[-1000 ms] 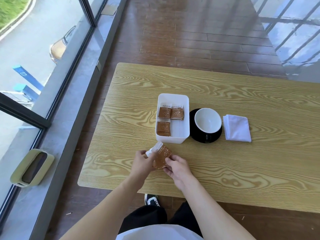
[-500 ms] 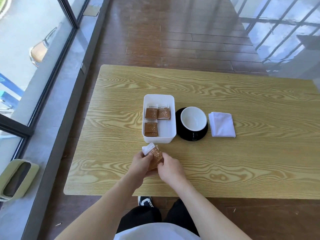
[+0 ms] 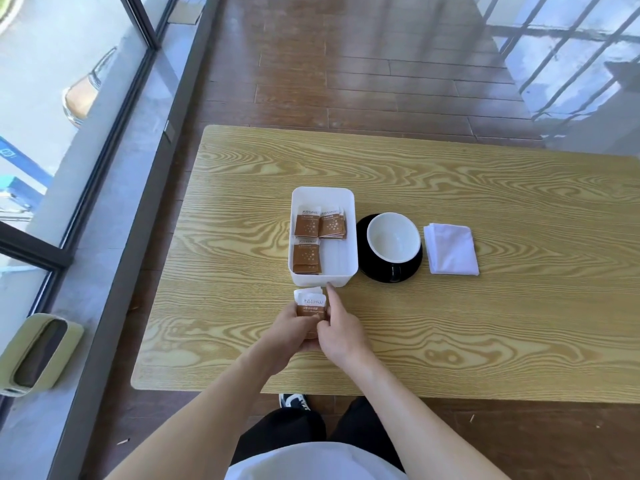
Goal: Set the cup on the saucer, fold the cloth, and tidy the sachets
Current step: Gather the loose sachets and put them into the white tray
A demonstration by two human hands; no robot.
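Both hands meet just in front of the white tray [image 3: 349,202] on the wooden worktop [image 3: 485,323]. The left hand [image 3: 289,332] has its fingers closed round a small stack of sachets [image 3: 310,304] – brown with a white top strip – held upright at the near edge of the tray. The right hand [image 3: 341,332] is against the stack's right side, thumb pinched on it and forefinger stretched forward along the edge, its tip just short of the tray's near wall.

Inside the tray more sachets lie flat in three small piles – two side by side at the far end, one nearer on the left; the right near part of the tray is bare.

Just right of the tray the white cup [image 3: 393,237] stands on the black saucer [image 3: 377,273], and right of that, slightly apart, the white cloth [image 3: 450,248] lies folded into a neat square on the worktop.
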